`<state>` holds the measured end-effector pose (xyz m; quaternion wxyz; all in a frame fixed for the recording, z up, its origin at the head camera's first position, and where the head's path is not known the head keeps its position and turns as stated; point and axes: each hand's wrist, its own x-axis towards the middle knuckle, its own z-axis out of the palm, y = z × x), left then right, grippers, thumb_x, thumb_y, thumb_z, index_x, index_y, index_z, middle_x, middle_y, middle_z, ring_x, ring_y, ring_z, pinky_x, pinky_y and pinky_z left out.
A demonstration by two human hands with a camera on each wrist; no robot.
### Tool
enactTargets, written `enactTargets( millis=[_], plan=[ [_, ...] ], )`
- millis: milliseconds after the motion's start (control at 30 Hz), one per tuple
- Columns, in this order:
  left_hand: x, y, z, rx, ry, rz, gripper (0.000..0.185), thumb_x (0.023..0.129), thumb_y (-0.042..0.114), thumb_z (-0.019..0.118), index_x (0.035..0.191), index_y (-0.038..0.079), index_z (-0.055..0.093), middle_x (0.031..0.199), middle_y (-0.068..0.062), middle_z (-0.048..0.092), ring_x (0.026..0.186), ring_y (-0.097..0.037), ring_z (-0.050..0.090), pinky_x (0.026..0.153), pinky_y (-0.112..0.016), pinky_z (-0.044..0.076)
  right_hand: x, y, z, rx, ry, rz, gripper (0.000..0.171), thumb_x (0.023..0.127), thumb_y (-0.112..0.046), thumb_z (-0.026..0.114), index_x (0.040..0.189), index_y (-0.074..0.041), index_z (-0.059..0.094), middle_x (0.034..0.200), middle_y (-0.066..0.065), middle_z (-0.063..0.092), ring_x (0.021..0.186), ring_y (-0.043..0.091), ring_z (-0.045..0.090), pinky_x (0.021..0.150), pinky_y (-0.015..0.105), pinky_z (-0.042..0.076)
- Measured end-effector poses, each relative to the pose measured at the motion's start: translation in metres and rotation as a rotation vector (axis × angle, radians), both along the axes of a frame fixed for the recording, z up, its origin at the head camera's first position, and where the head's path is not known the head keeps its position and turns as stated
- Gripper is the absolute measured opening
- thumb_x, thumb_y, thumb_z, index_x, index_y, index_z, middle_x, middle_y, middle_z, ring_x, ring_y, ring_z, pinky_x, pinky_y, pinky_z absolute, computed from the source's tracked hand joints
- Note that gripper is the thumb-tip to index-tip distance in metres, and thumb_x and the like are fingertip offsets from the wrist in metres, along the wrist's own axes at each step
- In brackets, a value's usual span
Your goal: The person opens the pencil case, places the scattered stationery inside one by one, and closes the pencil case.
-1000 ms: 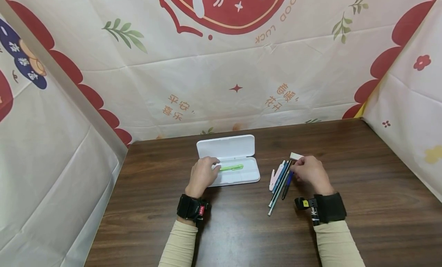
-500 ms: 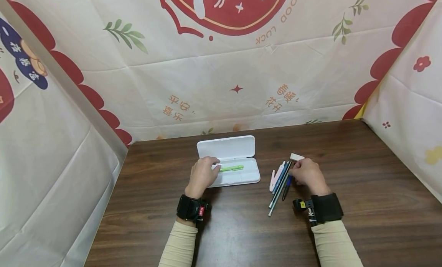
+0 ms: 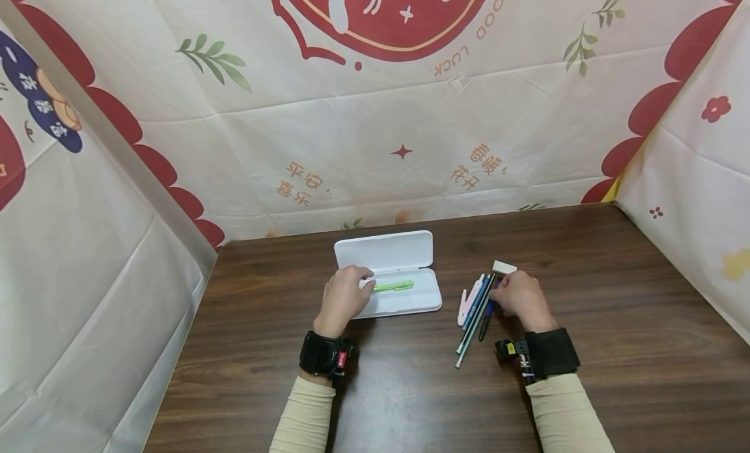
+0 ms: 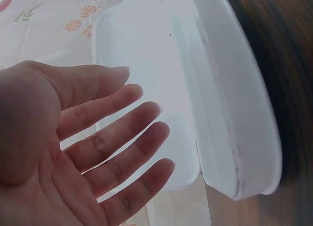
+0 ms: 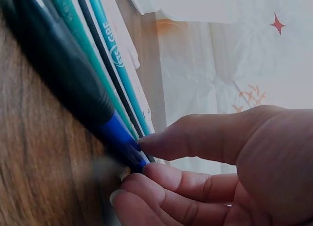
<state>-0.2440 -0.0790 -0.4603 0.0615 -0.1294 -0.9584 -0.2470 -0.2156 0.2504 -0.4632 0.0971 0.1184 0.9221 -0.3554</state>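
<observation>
- Pencil case, white, sits open on the bench, lid raised at the far side. Green pen lies lengthwise in its tray, one end by the left hand.
- Left hand over the case's left end, fingers straight and apart; cannot tell whether they touch the rim or the green pen.
- Right hand clamps the blue end of a blue-and-black pen between thumb and fingers. Pen outside the case, to its right, dark end toward the person.
- Alongside that pen: teal pencils with a dark one between, then a pink item on the case side. Small white block just beyond the right fingers.
- Against one second ago: right hand and wristband slightly farther left, nearer the bundle. Left hand, case and green pen in the same places.
- Bench surface: dark brown wood grain, pale sheen in front.
- Room: white printed cloth behind and at both sides; red scallops, green sprigs, orange characters, small red star. Beige sleeves on both arms.
</observation>
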Motion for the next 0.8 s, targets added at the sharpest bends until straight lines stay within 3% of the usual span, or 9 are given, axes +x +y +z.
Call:
enactTargets(
  millis=[300, 800],
  plan=[
    [0.0008, 0.0011, -0.0001, -0.001, -0.001, 0.000, 0.019, 0.093, 0.020, 0.070, 0.107, 0.009, 0.077, 0.107, -0.007, 0.074, 0.097, -0.022, 0.070, 0.074, -0.038, 0.055, -0.0004, -0.0024, -0.0027, 0.018, -0.003, -0.034, 0.025, 0.091, -0.015, 0.064, 0.073, 0.002, 0.060, 0.068, 0.012, 0.064, 0.056, 0.018, 0.064, 0.050, 0.030, 0.049],
    [0.0016, 0.0017, -0.0001, 0.008, 0.010, -0.005, 0.019, 0.093, 0.018, 0.069, 0.108, 0.008, 0.076, 0.109, -0.008, 0.074, 0.100, -0.023, 0.070, 0.077, -0.040, 0.056, -0.0016, -0.0090, -0.0047, 0.032, -0.042, -0.075, 0.028, 0.093, -0.017, 0.063, 0.082, 0.009, 0.067, 0.062, 0.012, 0.066, 0.052, 0.018, 0.065, 0.048, 0.031, 0.051]
  ],
)
